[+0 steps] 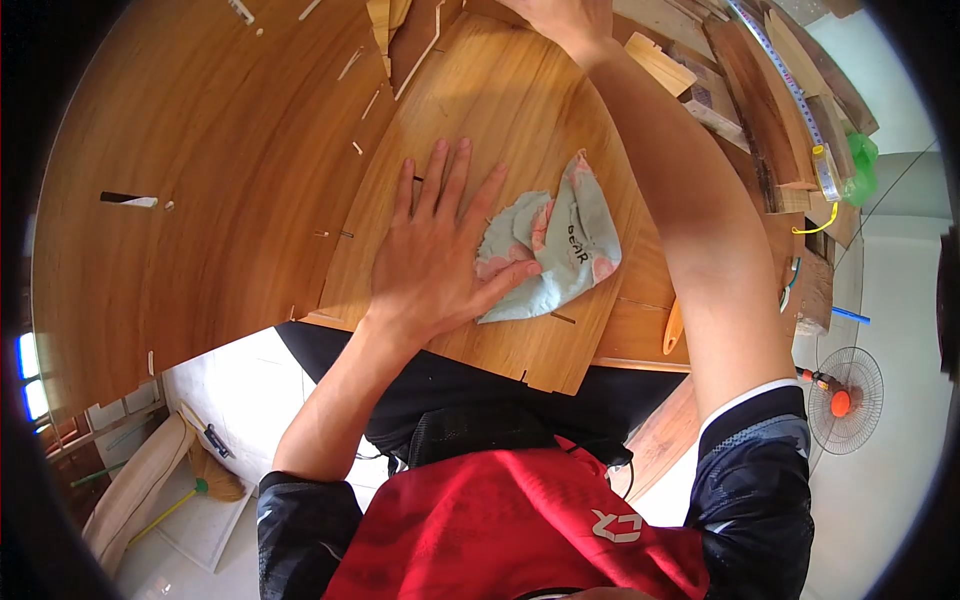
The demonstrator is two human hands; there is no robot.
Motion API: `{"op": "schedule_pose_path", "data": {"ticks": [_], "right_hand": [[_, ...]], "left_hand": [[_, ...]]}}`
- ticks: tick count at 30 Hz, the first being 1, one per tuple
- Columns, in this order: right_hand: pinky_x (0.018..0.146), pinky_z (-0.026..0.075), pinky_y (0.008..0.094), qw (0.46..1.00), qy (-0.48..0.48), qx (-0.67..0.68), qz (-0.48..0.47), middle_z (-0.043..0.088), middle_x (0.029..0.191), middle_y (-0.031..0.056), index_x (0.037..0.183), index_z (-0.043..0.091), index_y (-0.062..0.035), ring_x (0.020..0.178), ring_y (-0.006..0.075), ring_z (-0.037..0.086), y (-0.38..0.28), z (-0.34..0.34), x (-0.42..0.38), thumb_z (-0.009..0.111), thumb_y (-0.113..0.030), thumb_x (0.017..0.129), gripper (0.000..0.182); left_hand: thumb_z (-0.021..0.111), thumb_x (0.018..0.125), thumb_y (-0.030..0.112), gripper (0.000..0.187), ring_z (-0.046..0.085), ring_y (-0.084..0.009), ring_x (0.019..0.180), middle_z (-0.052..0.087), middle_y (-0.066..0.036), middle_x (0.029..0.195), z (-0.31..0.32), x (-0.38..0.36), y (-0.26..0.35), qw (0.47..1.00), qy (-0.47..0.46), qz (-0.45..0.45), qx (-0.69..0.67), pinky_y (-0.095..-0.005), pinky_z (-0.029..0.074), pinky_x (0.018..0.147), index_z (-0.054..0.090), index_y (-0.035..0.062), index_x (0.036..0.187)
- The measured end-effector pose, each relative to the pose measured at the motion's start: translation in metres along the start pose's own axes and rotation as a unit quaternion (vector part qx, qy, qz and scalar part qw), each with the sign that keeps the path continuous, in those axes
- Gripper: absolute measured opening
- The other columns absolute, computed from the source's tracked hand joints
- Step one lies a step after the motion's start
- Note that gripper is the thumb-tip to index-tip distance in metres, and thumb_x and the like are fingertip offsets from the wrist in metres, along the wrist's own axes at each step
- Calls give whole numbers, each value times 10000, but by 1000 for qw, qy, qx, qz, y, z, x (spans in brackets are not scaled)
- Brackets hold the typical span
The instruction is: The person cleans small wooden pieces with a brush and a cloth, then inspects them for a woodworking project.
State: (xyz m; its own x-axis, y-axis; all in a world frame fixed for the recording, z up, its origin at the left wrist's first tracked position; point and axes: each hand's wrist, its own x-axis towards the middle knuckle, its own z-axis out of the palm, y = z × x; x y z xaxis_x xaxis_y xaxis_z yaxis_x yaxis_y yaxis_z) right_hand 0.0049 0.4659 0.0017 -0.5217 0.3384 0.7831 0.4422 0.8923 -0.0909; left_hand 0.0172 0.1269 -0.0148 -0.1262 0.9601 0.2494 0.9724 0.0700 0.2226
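Note:
My left hand (pixel 428 250) lies flat with fingers spread on a wood-grain panel (pixel 470 100). Its thumb rests on the edge of a crumpled light-blue cloth (pixel 585 225) with pink patches and the printed word "BEAR". Small dark slots are cut into the panel near its front edge. My right arm reaches far forward, and my right hand (pixel 565 18) is cut off by the top of the view, so its fingers are mostly hidden.
A large wood-grain panel (pixel 210 200) with slots and white chips stands at left. Wood offcuts (pixel 750 90), a tape measure (pixel 826 172) and a green plastic bag (pixel 861 170) lie at right. An orange-handled tool (pixel 673 328) is beside my right arm. A fan (pixel 845 400) stands beyond.

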Motion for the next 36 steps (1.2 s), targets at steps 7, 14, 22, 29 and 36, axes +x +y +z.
{"op": "schedule_pose_path", "data": {"ticks": [7,14,22,29,36], "right_hand": [[1005,517,482,998,-38,33,30,625,1342,248,1411,485,3,1194,408,631,-1,-5,5,790,-623,810,920],[1027,514,480,998,-51,15,39,605,1385,261,1458,451,32,1241,408,614,0,-1,6,790,-641,796,1003],[1037,511,463,997,-58,11,53,598,1398,277,1471,425,78,1255,400,613,5,8,6,789,-662,784,1074],[938,544,477,994,-83,28,69,666,1258,256,1366,495,40,1134,417,664,1,-2,10,803,-652,775,960],[872,562,477,995,-67,46,59,680,1203,250,1341,494,18,1070,407,687,5,4,9,802,-648,781,923]], "left_hand": [[585,896,736,977,228,-440,1557,303,-276,1644,-2,0,0,1000,-26,-7,-10,-608,150,1254,396,70,1585],[573,886,762,983,245,-443,1549,327,-286,1627,-1,1,0,1000,-19,-9,-9,-611,157,1251,428,67,1567],[543,858,826,1031,256,-452,1543,346,-304,1613,1,0,0,1000,-7,-1,-11,-613,155,1249,483,49,1533],[545,852,831,1035,257,-455,1542,353,-307,1605,1,1,0,1000,-7,0,-13,-623,162,1244,492,47,1525],[607,832,799,1036,235,-442,1553,330,-288,1622,-1,1,-1,1000,-19,-7,-19,-616,149,1252,457,67,1549]]}}
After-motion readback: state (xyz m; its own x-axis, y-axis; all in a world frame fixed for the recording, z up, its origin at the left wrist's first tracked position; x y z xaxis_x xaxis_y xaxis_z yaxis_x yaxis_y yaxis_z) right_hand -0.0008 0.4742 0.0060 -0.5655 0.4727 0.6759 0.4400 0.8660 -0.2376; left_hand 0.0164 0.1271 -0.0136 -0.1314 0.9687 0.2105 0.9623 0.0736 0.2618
